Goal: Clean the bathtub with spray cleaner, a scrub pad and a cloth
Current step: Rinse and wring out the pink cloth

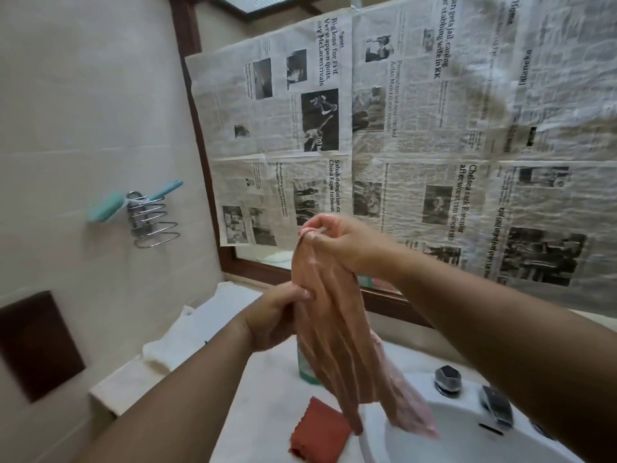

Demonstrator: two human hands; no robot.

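A limp pale pink glove (327,329) hangs fingers down above the edge of the white sink (434,446). My right hand (344,245) pinches its top end. My left hand (273,319) grips its left edge lower down. A second, more see-through pink layer (410,416) dangles behind it over the basin. A red cloth (317,432) lies on the counter just left of the sink. A bottle with a greenish base (305,369) stands behind the glove, mostly hidden. No bathtub is in view.
A chrome tap (497,409) and knob (447,379) sit at the sink's back. A white towel (187,335) lies on the counter at left. Newspaper (400,128) covers the mirror. A wire holder (150,218) with a teal item hangs on the tiled wall.
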